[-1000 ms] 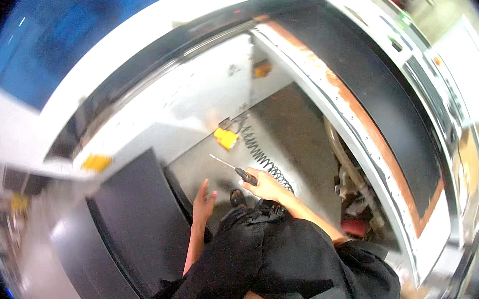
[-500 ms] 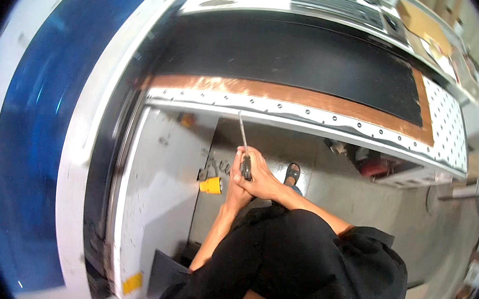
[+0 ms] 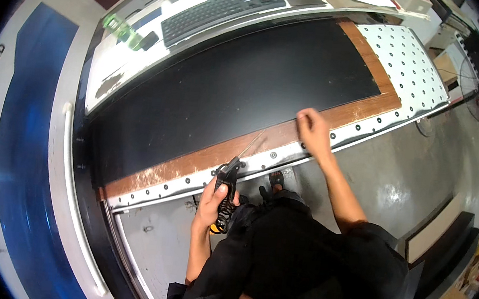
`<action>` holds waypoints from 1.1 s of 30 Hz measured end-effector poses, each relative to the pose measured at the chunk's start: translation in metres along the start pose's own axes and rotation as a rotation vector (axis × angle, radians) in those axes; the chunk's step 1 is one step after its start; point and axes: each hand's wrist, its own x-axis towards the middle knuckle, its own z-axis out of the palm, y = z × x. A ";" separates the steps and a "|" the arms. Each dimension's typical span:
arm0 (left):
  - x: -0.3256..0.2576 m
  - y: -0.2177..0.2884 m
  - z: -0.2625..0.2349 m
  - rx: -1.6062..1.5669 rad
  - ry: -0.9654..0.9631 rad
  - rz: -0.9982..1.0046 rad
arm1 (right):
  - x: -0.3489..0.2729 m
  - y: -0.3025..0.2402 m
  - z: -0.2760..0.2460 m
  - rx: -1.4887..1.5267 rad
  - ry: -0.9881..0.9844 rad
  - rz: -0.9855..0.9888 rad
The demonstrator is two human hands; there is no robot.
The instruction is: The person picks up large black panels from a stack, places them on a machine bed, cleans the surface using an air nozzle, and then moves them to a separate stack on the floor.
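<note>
The thin nozzle of the air gun (image 3: 227,178) is blurred, so its tip cannot be made out against the brown board (image 3: 204,157). The left hand (image 3: 214,202) covers most of the gun's grip. The right hand (image 3: 312,128) is curled, hiding its fingertips. The person's dark clothing (image 3: 298,259) hides the floor below. The keyboard (image 3: 224,9) is too small to read.

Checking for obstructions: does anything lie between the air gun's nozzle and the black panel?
Nothing visible. The left hand holds the air gun, its nozzle reaching over the brown strip toward the black panel. The right hand rests farther right.
</note>
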 end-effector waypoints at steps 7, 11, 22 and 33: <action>0.066 0.036 0.015 0.086 -0.261 -0.151 | 0.016 0.079 -0.024 0.042 0.541 0.100; 0.077 0.039 0.015 0.137 -0.266 -0.115 | 0.023 0.069 -0.024 -0.006 0.550 0.169; 0.094 0.063 -0.002 0.100 -0.263 -0.088 | 0.019 0.064 -0.024 0.025 0.523 0.172; 0.067 0.041 -0.010 0.248 -0.362 -0.283 | 0.018 0.071 -0.022 0.026 0.571 0.211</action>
